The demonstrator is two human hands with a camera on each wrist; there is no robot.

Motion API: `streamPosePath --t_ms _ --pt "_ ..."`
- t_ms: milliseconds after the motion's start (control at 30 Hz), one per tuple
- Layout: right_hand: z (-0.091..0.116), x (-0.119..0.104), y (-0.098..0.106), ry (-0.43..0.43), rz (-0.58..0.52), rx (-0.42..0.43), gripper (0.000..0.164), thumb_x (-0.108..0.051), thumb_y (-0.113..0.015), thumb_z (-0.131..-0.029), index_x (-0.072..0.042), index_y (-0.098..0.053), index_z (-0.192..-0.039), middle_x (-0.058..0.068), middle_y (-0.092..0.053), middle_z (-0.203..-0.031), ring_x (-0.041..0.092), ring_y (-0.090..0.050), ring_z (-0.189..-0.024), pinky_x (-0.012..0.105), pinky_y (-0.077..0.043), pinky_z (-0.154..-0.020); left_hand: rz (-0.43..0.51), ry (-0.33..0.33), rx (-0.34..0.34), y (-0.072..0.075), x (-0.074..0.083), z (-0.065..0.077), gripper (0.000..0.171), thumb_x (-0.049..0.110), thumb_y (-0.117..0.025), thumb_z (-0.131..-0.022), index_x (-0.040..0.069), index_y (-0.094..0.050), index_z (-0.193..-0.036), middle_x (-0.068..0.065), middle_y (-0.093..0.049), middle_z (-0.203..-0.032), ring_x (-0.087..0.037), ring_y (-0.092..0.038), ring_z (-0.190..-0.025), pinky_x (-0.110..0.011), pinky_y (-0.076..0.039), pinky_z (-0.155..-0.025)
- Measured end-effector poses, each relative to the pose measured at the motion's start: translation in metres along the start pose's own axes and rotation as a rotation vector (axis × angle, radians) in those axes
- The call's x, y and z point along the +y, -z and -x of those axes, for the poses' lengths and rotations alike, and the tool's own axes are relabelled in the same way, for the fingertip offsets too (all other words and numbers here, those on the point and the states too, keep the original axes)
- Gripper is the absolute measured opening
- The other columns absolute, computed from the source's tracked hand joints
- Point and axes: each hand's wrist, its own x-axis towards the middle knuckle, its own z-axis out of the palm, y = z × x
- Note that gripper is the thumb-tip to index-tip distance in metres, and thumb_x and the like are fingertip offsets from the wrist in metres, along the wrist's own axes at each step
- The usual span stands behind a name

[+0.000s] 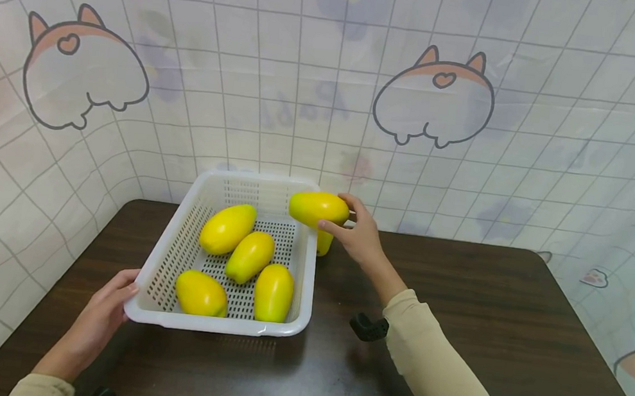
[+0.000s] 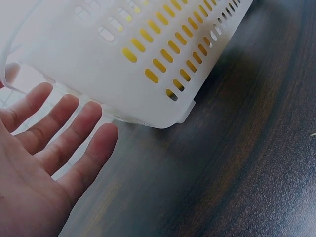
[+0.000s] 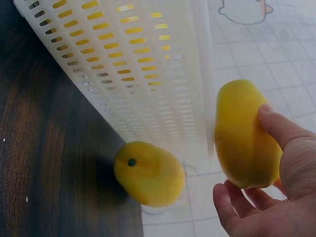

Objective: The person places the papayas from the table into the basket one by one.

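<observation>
My right hand holds a yellow mango between thumb and fingers, above the right rim of a white plastic basket. In the right wrist view that mango is upright beside the basket's rim. Another mango lies on the table against the basket's outer right side, partly hidden in the head view. Inside the basket lie several mangoes, apart from the raised one. At the near left corner, my left hand holds the basket's rim, thumb over the edge and fingers along the outer wall.
The basket stands on a dark brown wood-grain table, left of its middle. Behind and at the sides hangs a white checked cloth with cartoon animals. A black band piece sticks out from the right wrist.
</observation>
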Motion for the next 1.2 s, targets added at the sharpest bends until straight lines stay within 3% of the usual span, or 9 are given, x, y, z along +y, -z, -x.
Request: streamPosePath --t_ms 733,1200 --pt "-0.003 -0.003 -0.009 0.01 -0.016 -0.009 0.075 -0.046 -0.07 -0.074 -0.022 -0.036 -0.137 0.001 -0.044 -0.134 0.024 -0.048 -0.114 0.041 -0.047 -0.083 0.022 -0.04 -0.007 0.0 0.0 0.001 0.033 0.027 -0.026 -0.101 0.01 -0.036 -0.127 0.01 -0.049 -0.113 -0.001 -0.054 -0.098 -0.021 -0.043 -0.078" --pt "-0.004 -0.004 -0.014 -0.002 -0.012 -0.002 0.074 -0.05 -0.069 -0.074 -0.025 -0.036 -0.136 0.0 -0.043 -0.136 0.023 -0.047 -0.115 0.041 -0.046 -0.087 -0.024 -0.003 -0.004 0.0 0.0 0.001 0.04 0.032 -0.025 -0.1 0.008 -0.032 -0.131 0.011 -0.047 -0.116 0.001 -0.053 -0.1 -0.02 -0.042 -0.079"
